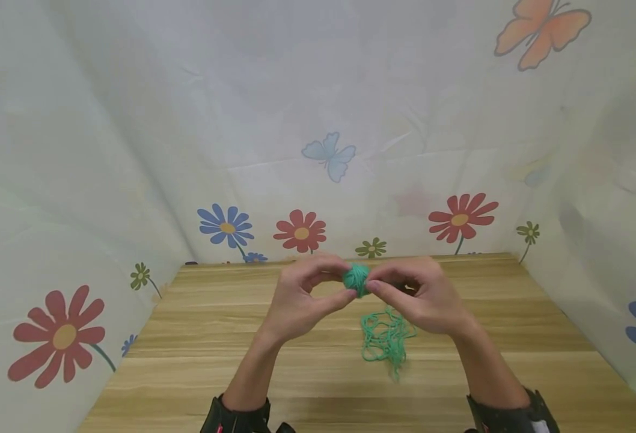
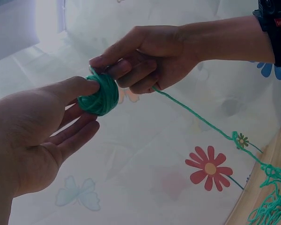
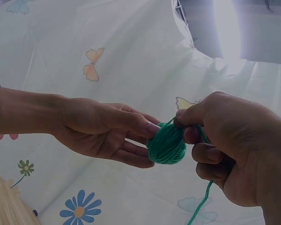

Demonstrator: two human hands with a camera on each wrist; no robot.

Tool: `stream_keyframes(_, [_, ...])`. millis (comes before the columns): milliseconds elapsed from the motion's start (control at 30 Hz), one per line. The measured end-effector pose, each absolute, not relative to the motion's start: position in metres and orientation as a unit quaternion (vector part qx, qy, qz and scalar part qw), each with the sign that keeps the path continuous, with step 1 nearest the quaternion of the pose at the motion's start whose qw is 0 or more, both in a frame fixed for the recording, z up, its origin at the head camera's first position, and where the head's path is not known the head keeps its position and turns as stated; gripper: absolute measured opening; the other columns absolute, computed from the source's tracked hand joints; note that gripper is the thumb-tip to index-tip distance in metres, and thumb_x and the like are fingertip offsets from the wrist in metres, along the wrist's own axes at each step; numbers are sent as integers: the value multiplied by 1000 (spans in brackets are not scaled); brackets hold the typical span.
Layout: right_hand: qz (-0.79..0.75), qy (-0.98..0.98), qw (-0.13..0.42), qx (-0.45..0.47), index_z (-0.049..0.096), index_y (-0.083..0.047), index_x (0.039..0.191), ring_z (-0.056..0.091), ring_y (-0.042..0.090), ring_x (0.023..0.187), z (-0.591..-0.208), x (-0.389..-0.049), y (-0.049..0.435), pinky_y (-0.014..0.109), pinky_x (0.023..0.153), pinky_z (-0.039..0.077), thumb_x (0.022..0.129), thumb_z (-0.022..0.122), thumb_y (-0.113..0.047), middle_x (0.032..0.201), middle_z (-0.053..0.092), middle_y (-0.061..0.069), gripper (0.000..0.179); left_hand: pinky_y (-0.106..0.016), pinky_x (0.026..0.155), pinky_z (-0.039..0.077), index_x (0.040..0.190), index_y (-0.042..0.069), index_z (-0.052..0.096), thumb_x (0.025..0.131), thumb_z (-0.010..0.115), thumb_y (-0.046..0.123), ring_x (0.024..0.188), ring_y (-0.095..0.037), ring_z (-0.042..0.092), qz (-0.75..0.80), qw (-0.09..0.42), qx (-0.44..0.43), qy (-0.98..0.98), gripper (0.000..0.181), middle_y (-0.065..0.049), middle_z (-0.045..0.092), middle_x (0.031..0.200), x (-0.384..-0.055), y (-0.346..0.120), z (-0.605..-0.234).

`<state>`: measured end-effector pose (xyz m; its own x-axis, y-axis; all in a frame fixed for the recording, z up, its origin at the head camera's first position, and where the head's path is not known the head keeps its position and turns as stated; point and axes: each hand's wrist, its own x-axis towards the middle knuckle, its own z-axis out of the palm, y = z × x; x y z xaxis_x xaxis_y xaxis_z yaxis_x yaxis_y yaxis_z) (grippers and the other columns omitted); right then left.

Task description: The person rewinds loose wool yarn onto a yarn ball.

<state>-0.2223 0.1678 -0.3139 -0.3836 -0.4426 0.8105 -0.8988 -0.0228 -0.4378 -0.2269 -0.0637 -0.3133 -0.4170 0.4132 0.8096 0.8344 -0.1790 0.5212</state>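
A small ball of green yarn point(image 1: 356, 279) is held up above the wooden table. My left hand point(image 1: 303, 296) grips it between thumb and fingers, as the left wrist view also shows. On its other side, my right hand point(image 1: 425, 294) pinches the yarn strand point(image 3: 167, 123) between thumb and forefinger, close against the ball. The remaining fingers of that hand curl over the strand, which leaves the hand and runs down to a loose tangle of green yarn point(image 1: 387, 338) lying on the table.
The wooden table point(image 1: 199, 361) spreads beneath both hands. Pale cloth point(image 1: 264, 120) printed with flowers and butterflies stands behind it and along both sides. Dark bands point(image 1: 242, 415) are worn at the wrists.
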Motion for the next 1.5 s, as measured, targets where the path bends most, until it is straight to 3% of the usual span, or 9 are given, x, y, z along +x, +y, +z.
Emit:
stream_keyframes(400, [501, -680, 254, 472, 74, -1, 97, 37, 3, 47, -317, -225, 168, 21, 33, 27, 80, 70, 24, 67, 62, -2, 31, -46, 87, 64, 108, -16, 66, 75, 77, -24, 96, -26, 70, -583, 136, -531, -600, 35, -25, 68, 102, -226, -64, -315])
stream_keyframes(567, [495, -699, 258, 447, 74, 0, 96, 37, 5, 47, -320, -229, 169, 26, 34, 27, 82, 69, 23, 60, 53, -2, 27, -45, 86, 64, 108, -16, 66, 75, 77, -23, 97, -26, 69, -581, 117, -548, -590, 36, -26, 68, 101, -226, -65, -316])
stream_keyframes(933, [490, -744, 249, 379, 74, -3, 99, 36, 6, 46, -318, -231, 169, 25, 35, 28, 93, 71, 6, 63, 50, -3, 10, -48, 85, 64, 108, -19, 63, 73, 75, -28, 99, -28, 67, -592, 88, -563, -570, 38, -31, 65, 103, -225, -65, -316])
stream_keyframes(1167, [446, -755, 229, 422, 77, -7, 102, 41, 5, 51, -324, -235, 166, 20, 39, 33, 90, 74, 8, 70, 61, -5, 20, -51, 89, 62, 112, -18, 63, 74, 73, -30, 102, -30, 67, -611, 109, -551, -558, 40, -29, 65, 106, -233, -65, -325])
stream_keyframes(1333, [428, -734, 225, 477, 77, -11, 97, 41, 3, 51, -325, -237, 164, 19, 38, 33, 85, 73, 13, 65, 56, -7, 26, -51, 91, 61, 115, -16, 64, 77, 73, -26, 101, -30, 68, -621, 149, -516, -571, 40, -27, 66, 107, -237, -67, -328])
stream_keyframes(1500, [430, -713, 201, 517, 78, -7, 98, 48, 2, 54, -321, -232, 160, 17, 42, 45, 82, 76, 15, 66, 60, -5, 28, -51, 92, 60, 114, -16, 65, 77, 74, -26, 101, -31, 69, -627, 188, -486, -578, 40, -28, 68, 107, -236, -67, -325])
